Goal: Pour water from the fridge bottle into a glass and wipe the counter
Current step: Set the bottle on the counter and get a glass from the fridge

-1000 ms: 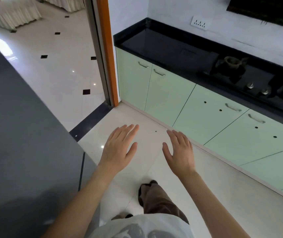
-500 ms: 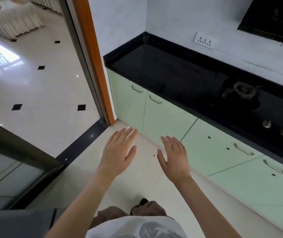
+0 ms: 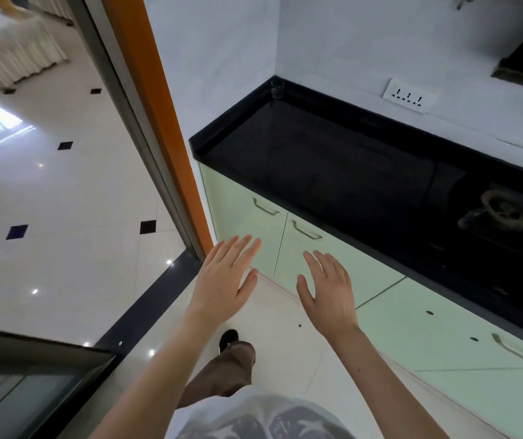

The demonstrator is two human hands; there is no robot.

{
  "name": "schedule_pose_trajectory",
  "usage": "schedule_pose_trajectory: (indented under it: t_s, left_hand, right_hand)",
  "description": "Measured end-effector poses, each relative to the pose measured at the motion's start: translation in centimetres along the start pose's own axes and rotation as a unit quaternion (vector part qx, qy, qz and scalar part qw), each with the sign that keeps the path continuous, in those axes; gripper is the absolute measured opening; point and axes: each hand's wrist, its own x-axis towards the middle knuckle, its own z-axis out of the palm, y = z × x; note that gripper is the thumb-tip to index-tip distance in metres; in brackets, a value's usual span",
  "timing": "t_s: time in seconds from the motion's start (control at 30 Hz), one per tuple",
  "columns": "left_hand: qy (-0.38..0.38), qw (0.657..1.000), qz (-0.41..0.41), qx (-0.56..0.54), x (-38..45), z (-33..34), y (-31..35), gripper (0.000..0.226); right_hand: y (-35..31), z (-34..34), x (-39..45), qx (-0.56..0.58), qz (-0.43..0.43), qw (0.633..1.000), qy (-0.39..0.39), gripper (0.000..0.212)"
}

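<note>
A small clear glass [image 3: 277, 89] stands in the far left corner of the black counter [image 3: 317, 166]. My left hand [image 3: 227, 280] and my right hand [image 3: 328, 291] are held out in front of me, palms down, fingers straight, holding nothing. Both hover over the floor in front of the pale green cabinets [image 3: 254, 223], well short of the glass. No bottle or cloth is in view.
A gas stove burner [image 3: 501, 213] sits on the counter at the right. An orange door frame [image 3: 155, 106] stands left of the counter, with a tiled room beyond. A grey appliance edge [image 3: 25, 375] fills the lower left. A wall socket [image 3: 407, 96] is above the counter.
The view has swung up and to the right, toward the counter's left corner, bringing the glass into sight. The grey appliance has slid out to the lower left. Both hands stay open.
</note>
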Motion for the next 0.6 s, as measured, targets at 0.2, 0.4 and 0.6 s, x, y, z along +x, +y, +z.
schedule_pose_trajectory:
  t_s: [0.2,0.4,0.6]
  left_hand:
    - [-0.020,0.999,0.038,-0.020,8.4,-3.1,-6.9,0.062]
    - [-0.019,0.998,0.057,-0.018,16.1,-4.7,-11.9,0.056]
    - [-0.058,0.996,0.065,-0.017,21.5,-2.2,-13.8,0.054]
  right_hand:
    - [-4.4,1.3,9.5,-0.004,0.049,0.999,-0.001,0.057]
    - [-6.3,1.7,17.0,-0.004,0.097,0.995,0.009,0.061]
    - [-5.0,3.2,22.1,-0.008,0.112,0.994,0.004,0.057]
